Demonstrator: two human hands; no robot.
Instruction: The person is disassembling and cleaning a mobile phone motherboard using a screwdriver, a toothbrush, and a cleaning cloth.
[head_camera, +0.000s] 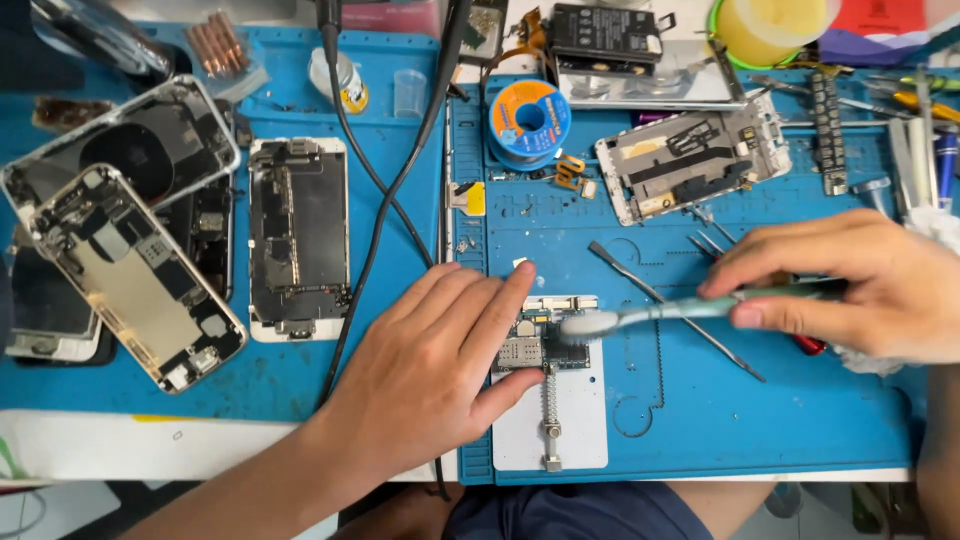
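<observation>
Blue matting (700, 420) covers the worktop under both hands. The left hand (430, 370) lies flat, fingers spread and closed on nothing, its fingertips pressing the edge of a small circuit board (530, 345) that sits clamped in a white board holder (575, 420) with a sprung metal slide. The right hand (860, 285) is pinched shut on the handle of a pale green toothbrush (680, 310), whose white bristle head rests on the board just beside the left fingertips. A thin metal pry tool (670, 305) lies slantwise on the mat beneath the brush, between the two hands. Beyond the left hand's fingertips sits a spool of solder wire (530, 120), and beyond the right hand an opened white phone frame (690, 165). To the left of the left hand lie several opened phone bodies (300, 235), with a black cable (385, 200) running between them and the hand.
</observation>
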